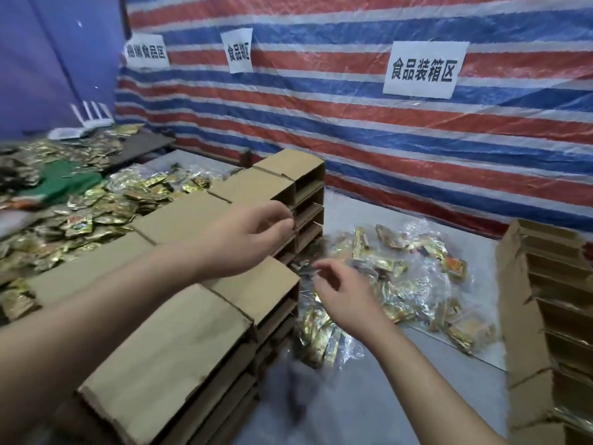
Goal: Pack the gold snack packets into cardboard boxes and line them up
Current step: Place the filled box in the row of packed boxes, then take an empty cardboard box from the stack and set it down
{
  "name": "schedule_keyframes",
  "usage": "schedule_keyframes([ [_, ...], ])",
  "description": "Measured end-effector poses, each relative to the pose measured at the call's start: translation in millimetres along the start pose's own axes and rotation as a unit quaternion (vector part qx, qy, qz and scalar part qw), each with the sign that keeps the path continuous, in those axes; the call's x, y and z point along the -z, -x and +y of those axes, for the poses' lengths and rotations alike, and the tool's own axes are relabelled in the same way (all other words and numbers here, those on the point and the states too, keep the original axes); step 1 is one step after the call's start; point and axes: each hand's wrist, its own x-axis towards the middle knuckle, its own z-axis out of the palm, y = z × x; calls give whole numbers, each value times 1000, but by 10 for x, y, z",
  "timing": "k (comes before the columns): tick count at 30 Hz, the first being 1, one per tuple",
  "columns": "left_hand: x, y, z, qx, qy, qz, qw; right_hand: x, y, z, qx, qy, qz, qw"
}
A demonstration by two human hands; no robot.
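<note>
Two hands hovering: left hand [253,239] over boxes [179,319], right hand [343,293] over packets [414,277] at 3 o'clock; fingers loosely curled, holding nothing.

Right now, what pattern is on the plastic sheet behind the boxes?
Red, white and blue stripes on the plastic tarp wall; head view.

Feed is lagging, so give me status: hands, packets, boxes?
Left hand open above the stacked brown cardboard boxes. Right hand open over the gold foil snack packets in clear plastic. Nothing blocking them.
</note>
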Motion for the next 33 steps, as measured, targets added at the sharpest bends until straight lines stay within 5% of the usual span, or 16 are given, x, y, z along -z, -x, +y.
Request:
schedule_keyframes([
  [6, -145, 854, -449, 65, -118, 45, 990, -422, -71, -324, 103, 119, -255, 954],
  [10, -562, 1253, -586, 173, -232, -76, 954, -704, -27, -293, 167, 206, -324, 908],
  [16, -768, 1358, -490, 201, -300, -139, 922, -907, 109, -207, 222, 284, -257, 897],
  [20, -593, 1347, -289, 145, -317, -135, 928, -635, 234, -288, 243, 288, -184, 908],
  [23, -446, 1296, -50, 16, -298, -49, 953, -154, 369, -340, 234, 284, -136, 920],
  [25, -440, 1229, 72, -61, -282, 12, 957, 225, 477, -298, 205, 288, -94, 931],
  [33, -1299, 218, 365, -70, -213, -57, 973, 1293, 813, 449, -40, 359, -13, 932],
])
